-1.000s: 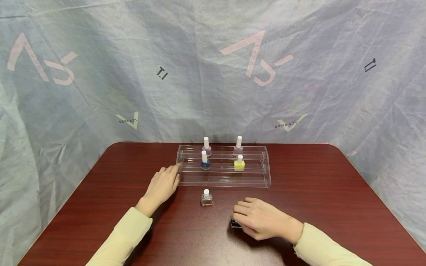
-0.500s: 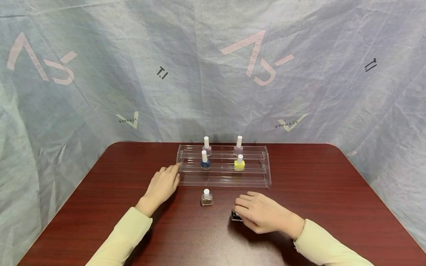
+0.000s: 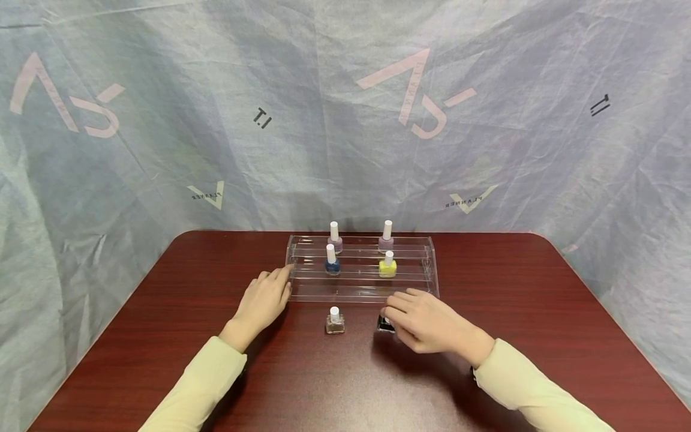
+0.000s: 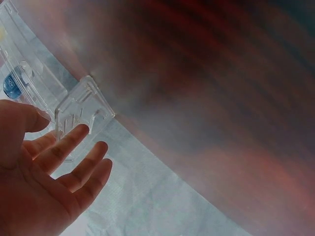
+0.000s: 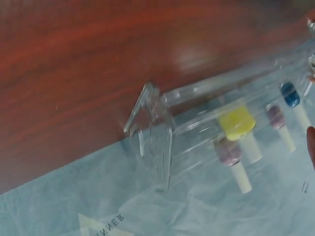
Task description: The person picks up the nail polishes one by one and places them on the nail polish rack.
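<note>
My right hand (image 3: 423, 321) holds a black nail polish bottle (image 3: 385, 324) by its upper part, just in front of the clear acrylic rack (image 3: 356, 292); the fingers hide its cap. At the rack's left end, my left hand (image 3: 261, 300) touches the side panel with fingers loosely extended, also seen beside that panel (image 4: 81, 108) in the left wrist view. On the rack stand a blue polish bottle (image 3: 332, 267), a yellow one (image 3: 387, 267) and two purple ones, left (image 3: 335, 244) and right (image 3: 385, 243). A brownish glitter polish bottle (image 3: 335, 324) stands upright on the table before the rack.
The dark red wooden table (image 3: 518, 312) ends at a hanging grey printed cloth (image 3: 324, 120) right behind the rack. The rack's lowest, front tier holds no bottles. Tabletop extends on both sides of the rack.
My right hand has moved forward, away from the body, towards the rack with the black nail polish bottle. The left hand, the rack and the other bottles stay where they were.
</note>
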`<state>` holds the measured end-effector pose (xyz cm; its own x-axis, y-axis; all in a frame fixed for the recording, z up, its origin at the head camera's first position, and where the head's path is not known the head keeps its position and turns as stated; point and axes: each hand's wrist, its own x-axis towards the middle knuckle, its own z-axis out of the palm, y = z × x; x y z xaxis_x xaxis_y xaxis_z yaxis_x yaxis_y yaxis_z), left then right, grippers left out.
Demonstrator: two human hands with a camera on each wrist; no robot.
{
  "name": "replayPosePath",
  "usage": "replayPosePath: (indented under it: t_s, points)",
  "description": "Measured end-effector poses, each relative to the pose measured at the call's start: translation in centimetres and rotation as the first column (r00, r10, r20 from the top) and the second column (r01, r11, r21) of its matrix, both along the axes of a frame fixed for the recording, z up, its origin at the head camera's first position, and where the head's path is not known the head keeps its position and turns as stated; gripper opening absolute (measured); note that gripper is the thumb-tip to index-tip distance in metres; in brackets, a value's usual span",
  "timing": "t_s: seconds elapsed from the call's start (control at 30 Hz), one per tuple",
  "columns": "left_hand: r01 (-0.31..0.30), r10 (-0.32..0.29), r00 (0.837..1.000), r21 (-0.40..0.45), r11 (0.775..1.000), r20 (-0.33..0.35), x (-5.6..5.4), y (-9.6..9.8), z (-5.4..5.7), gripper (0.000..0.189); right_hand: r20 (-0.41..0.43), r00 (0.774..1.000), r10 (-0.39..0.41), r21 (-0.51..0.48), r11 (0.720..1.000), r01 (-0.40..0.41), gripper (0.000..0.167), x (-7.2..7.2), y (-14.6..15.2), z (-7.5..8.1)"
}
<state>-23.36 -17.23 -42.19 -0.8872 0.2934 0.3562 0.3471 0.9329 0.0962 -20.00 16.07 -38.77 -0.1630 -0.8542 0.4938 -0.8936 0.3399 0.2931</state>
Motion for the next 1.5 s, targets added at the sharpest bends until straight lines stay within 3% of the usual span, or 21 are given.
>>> replayPosePath:
  t_s: [0.5, 0.83, 1.5]
  points:
    - [0.001, -0.001, 1.0, 0.007, 1.0, -0.005, 0.0, 0.0, 0.0, 0.041, -0.025, 0.998, -0.055, -0.077, 0.996, 0.053, 0.018, -3.3, 0.4, 1.5]
    - [0.005, -0.005, 1.0, 0.005, 1.0, 0.001, 0.1, 0.0, 0.1, 0.041, -0.022, 0.995, -0.101, -0.066, 0.993, 0.1, 0.022, -4.3, 0.6, 1.9]
    - [-0.003, 0.003, 1.0, 0.016, 1.0, 0.0, 0.1, 0.1, 0.1, 0.041, 0.043, 0.982, -0.186, -0.032, 0.982, 0.187, 0.011, -6.0, 1.1, 1.3]
